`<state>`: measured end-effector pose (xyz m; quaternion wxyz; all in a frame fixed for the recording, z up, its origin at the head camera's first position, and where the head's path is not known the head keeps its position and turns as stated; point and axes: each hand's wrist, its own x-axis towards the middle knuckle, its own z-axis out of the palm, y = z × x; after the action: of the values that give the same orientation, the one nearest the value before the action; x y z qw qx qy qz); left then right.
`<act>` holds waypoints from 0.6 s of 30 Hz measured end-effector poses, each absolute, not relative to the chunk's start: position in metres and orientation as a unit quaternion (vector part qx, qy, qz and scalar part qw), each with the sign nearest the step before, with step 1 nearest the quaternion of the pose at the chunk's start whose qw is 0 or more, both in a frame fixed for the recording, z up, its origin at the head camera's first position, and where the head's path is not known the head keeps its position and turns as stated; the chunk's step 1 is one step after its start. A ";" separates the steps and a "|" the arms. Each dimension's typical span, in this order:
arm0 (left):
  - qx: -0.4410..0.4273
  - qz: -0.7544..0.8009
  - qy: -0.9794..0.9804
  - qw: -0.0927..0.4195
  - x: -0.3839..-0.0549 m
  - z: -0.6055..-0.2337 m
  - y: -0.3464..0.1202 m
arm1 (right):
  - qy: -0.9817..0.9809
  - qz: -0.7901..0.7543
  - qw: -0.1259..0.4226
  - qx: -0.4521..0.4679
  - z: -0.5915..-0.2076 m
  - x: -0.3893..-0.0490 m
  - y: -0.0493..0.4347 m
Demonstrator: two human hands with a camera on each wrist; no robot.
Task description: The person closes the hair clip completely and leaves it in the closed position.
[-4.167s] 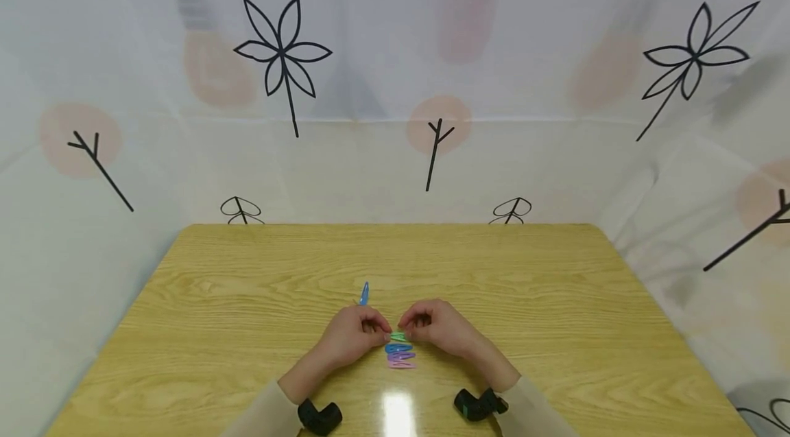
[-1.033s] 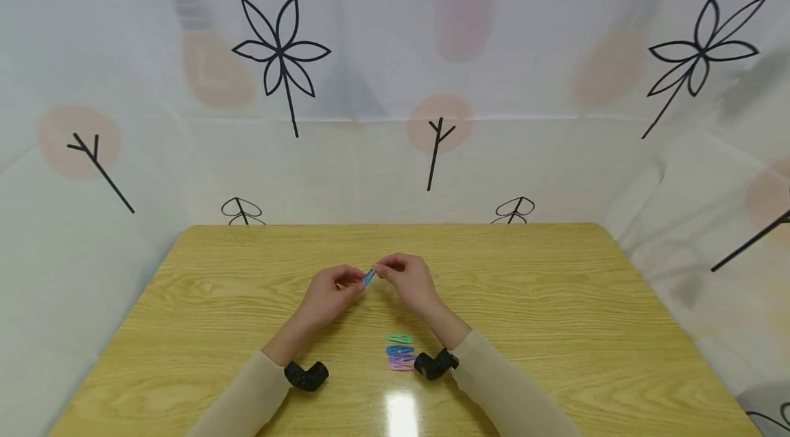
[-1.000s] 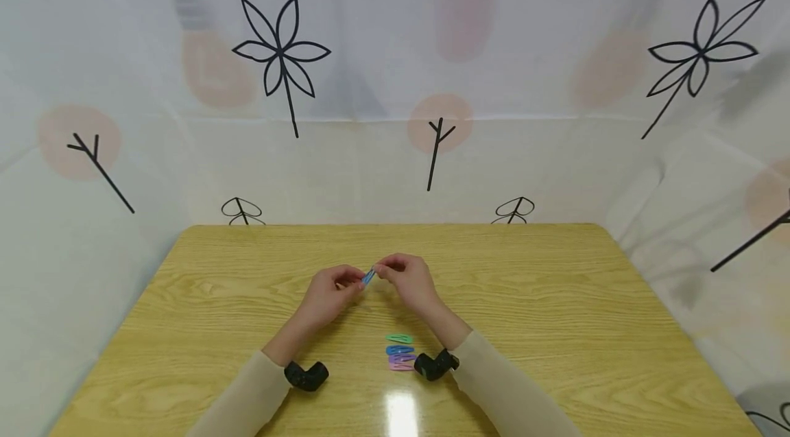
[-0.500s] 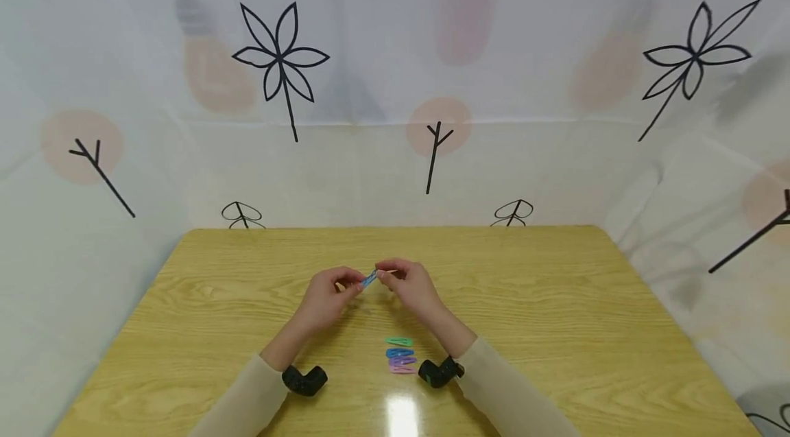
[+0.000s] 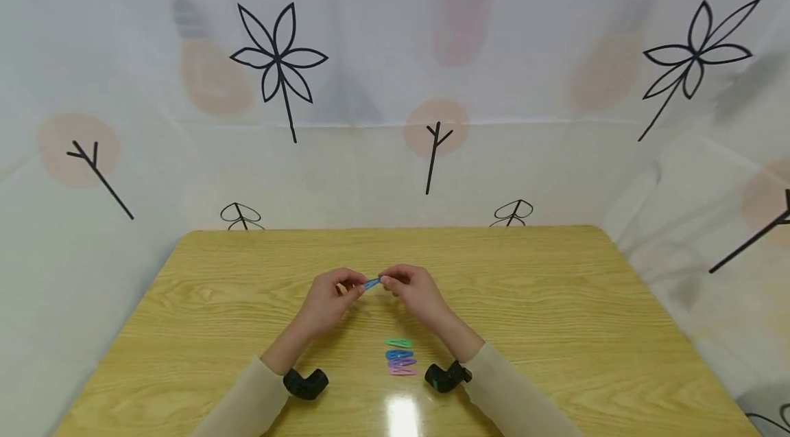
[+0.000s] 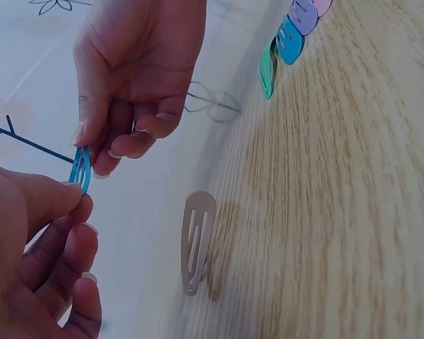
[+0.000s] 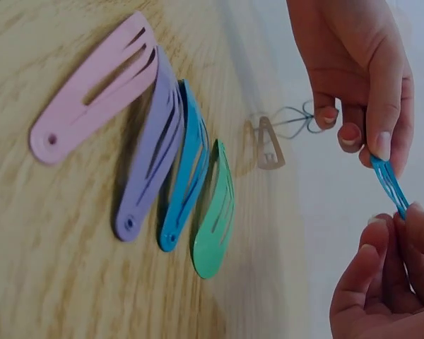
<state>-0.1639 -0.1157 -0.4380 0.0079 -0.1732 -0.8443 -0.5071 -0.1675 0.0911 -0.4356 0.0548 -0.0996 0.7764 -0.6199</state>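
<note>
A blue snap hair clip [image 5: 372,283] is held above the table between both hands. My left hand [image 5: 327,296] pinches one end between thumb and fingers. The other end is pinched by my right hand [image 5: 416,289]. Below them, nearer me, lies a column of hair clips: green [image 7: 214,219], a second blue one [image 7: 186,173], purple [image 7: 152,152] and pink [image 7: 95,92]. The purple one touches or overlaps its neighbours; the green one sits slightly apart in the head view. A beige hair clip [image 6: 198,244] lies alone beneath the hands, barely visible from the head.
The wood-grain table [image 5: 524,300] spreads out on both sides of the hands. A pale cloth with printed flowers and twigs [image 5: 370,169] hangs behind it and at the sides. Black camera mounts [image 5: 306,384] sit on both wrists.
Earlier both hands were at the green clip while the blue one lay on the table. Both hands now hold that blue clip farther back, and it has turned from steep to nearly level.
</note>
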 end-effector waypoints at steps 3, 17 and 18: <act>-0.174 -0.509 -0.843 0.015 -0.163 -0.438 -0.114 | 0.776 -0.621 0.058 -0.091 -0.438 -0.167 0.092; -0.168 -0.517 -0.839 0.005 -0.164 -0.438 -0.114 | 0.778 -0.621 0.054 -0.085 -0.433 -0.159 0.092; -0.170 -0.518 -0.838 0.004 -0.164 -0.438 -0.114 | 0.778 -0.620 0.053 -0.086 -0.434 -0.159 0.092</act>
<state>-0.1635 -0.1137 -0.4383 0.0035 -0.1695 -0.8384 -0.5180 -0.1587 0.0918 -0.4338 0.0528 -0.0857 0.7784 -0.6197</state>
